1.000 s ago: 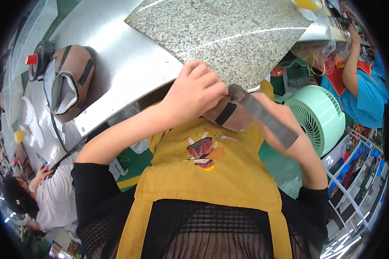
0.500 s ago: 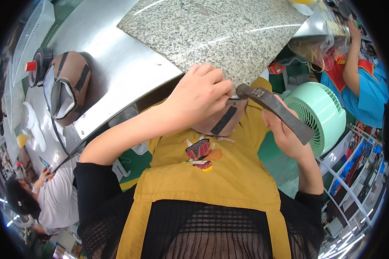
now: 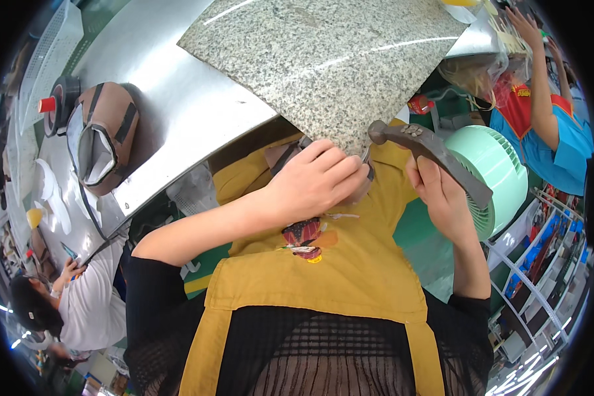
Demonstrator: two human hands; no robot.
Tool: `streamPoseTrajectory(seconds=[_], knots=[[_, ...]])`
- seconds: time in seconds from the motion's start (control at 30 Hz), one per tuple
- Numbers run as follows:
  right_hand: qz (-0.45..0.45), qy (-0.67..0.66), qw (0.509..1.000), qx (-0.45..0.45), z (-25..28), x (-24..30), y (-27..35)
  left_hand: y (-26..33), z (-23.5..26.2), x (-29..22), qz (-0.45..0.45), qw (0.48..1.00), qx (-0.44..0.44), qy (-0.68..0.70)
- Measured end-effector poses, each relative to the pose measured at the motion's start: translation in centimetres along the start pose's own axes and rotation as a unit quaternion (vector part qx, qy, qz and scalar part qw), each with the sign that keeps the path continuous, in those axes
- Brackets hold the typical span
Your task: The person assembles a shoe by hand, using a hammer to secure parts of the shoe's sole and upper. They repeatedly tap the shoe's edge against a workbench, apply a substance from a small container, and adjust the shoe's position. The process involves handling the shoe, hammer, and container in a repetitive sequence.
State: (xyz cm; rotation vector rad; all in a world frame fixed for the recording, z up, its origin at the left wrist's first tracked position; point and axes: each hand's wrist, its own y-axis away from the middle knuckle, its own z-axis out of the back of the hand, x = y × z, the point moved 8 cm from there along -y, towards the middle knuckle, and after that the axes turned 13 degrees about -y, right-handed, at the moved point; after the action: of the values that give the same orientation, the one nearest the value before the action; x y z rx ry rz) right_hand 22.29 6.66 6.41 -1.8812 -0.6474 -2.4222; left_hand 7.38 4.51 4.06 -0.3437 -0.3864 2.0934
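My right hand [image 3: 445, 201] is wrapped around a dark, worn hammer [image 3: 435, 155]. The round end of its head hangs close to the corner of the speckled granite slab [image 3: 323, 72], beside my other hand. At that corner, my left hand [image 3: 320, 177] is closed with bent fingers on the edge of a brown bag [image 3: 276, 156] with black strips. The bag sits over my lap, mostly hidden by the hand and slab. What lies right under my left fingertips cannot be made out.
On the metal table [image 3: 171, 119] stands a similar brown bag [image 3: 109, 135] with pale lining, by a black roll [image 3: 63, 102] and white cut pieces [image 3: 53, 195]. A green fan [image 3: 498, 171] stands to the right. Co-workers [image 3: 89, 307] are at the left and right.
My left hand has moved down and slightly right, and the bag has shifted with it, now largely covered. The hammer has moved right and a little up from the left hand's fingers.
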Motion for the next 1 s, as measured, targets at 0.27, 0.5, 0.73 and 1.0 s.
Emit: streamPoseTrajectory(seconds=[0.27,0.5,0.73,1.0], knots=[[0.008,-0.161,0.984,-0.076,0.9,-2.5,2.0,5.8,-0.9,0.2,-0.007,0.995,-0.098,0.001],[0.032,-0.215,0.963,-0.162,2.4,-5.3,0.1,13.6,-26.1,7.9,0.343,0.767,0.426,0.335],[0.032,-0.202,0.956,-0.208,3.9,-5.7,2.7,18.0,-31.3,3.6,0.175,0.773,0.602,0.1],[0.072,-0.196,0.958,-0.197,2.2,-4.8,5.4,17.7,-29.2,2.8,0.178,0.766,0.601,0.142]])
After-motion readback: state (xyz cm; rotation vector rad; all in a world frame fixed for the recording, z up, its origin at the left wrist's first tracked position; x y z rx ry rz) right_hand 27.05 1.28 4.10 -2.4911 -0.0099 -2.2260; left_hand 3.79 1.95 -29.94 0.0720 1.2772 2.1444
